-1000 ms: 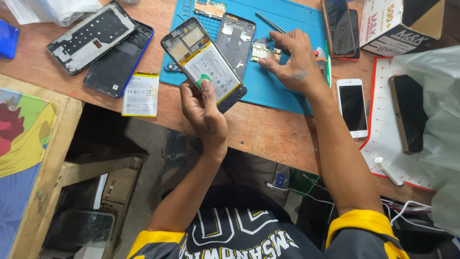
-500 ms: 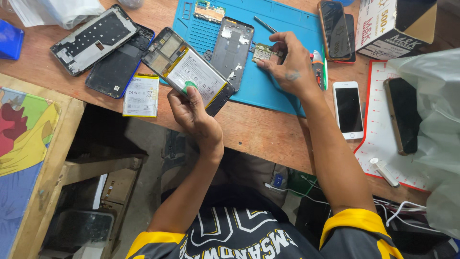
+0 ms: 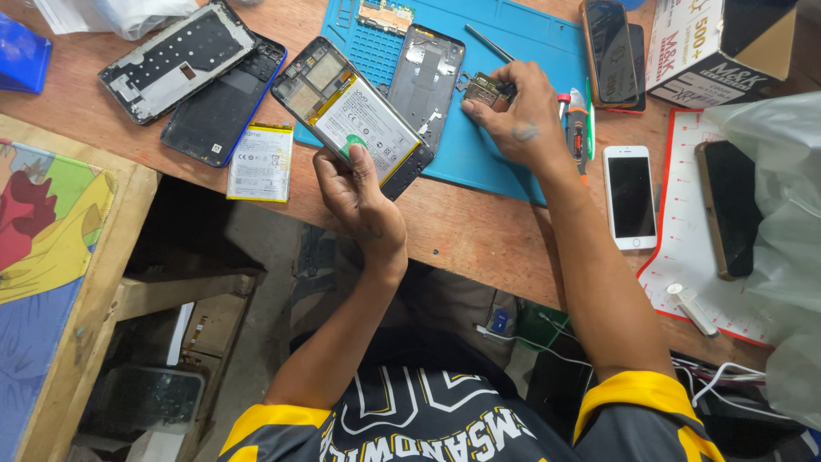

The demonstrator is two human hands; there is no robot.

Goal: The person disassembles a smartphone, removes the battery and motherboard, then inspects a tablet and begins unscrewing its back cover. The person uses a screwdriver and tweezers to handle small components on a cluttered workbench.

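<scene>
My left hand (image 3: pixel 357 190) grips the lower end of an opened phone (image 3: pixel 351 115) with its white battery showing, held tilted over the front edge of the blue work mat (image 3: pixel 505 137). On the mat my right hand (image 3: pixel 517 120) pinches a small circuit board (image 3: pixel 483 88). A grey phone back frame (image 3: pixel 425 77) lies flat between the two hands. Another small board (image 3: pixel 385 14) sits at the mat's far edge.
A loose battery (image 3: pixel 260 162), a dark phone shell (image 3: pixel 221 107) and a grey frame (image 3: pixel 175 60) lie at left. Screwdrivers (image 3: pixel 577 124), a white phone (image 3: pixel 630 195), dark phones (image 3: pixel 609 51), a box (image 3: pixel 727 43), a white-and-red mat (image 3: pixel 684 248) and plastic bags (image 3: pixel 782 214) are at right.
My left hand has shifted the opened phone a little to the left and nearer the table's front. My right hand stays on the small board on the mat.
</scene>
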